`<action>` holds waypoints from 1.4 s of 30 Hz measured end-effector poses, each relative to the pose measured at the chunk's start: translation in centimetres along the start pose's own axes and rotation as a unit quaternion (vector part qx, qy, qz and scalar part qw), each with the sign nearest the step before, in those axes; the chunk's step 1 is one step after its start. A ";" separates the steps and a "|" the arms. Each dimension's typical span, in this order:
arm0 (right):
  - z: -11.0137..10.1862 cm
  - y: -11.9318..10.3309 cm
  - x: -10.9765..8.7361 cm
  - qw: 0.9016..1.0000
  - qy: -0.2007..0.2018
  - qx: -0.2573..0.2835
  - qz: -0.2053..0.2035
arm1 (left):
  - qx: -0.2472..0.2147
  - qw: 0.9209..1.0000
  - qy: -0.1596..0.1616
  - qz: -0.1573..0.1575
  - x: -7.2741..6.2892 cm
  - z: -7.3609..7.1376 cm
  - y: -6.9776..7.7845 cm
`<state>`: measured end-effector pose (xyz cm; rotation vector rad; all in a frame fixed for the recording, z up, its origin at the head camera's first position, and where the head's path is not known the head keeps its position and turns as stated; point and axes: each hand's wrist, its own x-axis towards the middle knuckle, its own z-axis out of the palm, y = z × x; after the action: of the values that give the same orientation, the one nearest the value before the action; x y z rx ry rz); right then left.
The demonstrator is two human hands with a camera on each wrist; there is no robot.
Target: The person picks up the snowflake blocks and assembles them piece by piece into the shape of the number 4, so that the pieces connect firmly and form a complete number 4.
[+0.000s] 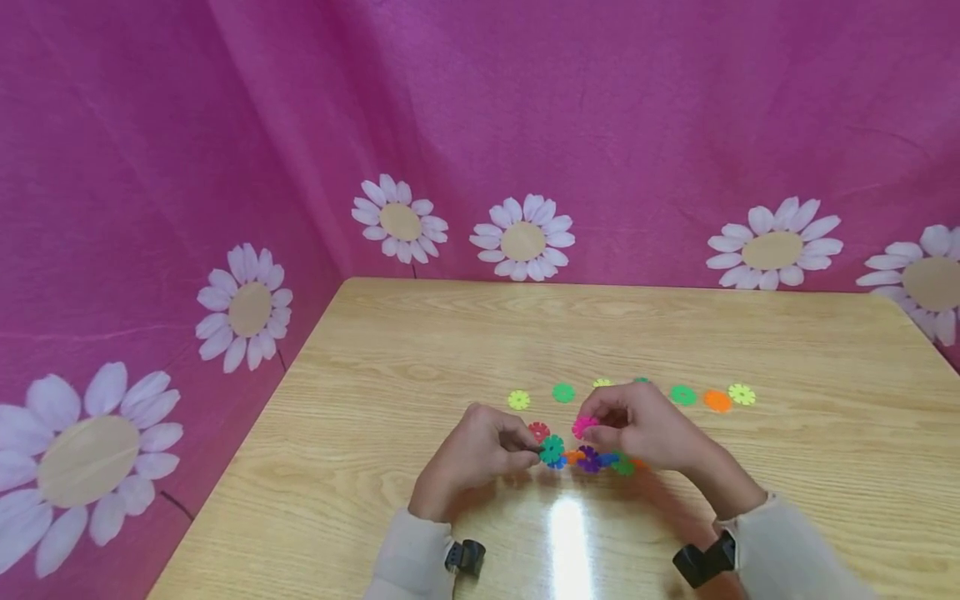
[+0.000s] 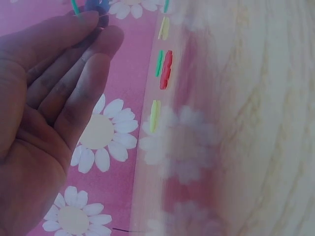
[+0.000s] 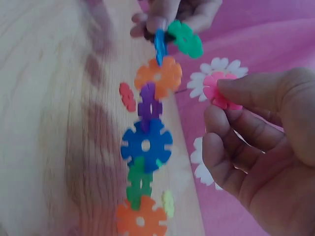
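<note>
Snowflake chain (image 3: 146, 147) is held above the table (image 1: 420, 350), its green end disc pinched by the left hand (image 1: 472, 454). A pink disc (image 3: 216, 91) is pinched by the right hand (image 1: 645, 429). Risk: slots could separate if twisted.
</note>
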<state>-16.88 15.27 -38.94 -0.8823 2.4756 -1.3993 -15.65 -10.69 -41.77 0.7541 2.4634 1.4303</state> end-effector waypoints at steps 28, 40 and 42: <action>1.6 -1.1 -0.3 0.999 0.015 -0.031 -0.038 | 0.014 1.000 0.003 0.005 0.3 0.2 0.3; 2.1 -1.4 -0.5 0.997 0.045 -0.056 -0.022 | 0.021 1.000 0.008 0.014 0.3 0.2 0.2; 2.2 -1.4 -0.6 0.997 0.047 -0.059 -0.021 | 0.021 1.000 0.007 0.020 0.3 0.2 0.1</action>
<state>-14.95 13.46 -39.04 -0.9160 2.6500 -1.3485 -15.77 -10.30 -41.77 0.8099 2.5092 1.4055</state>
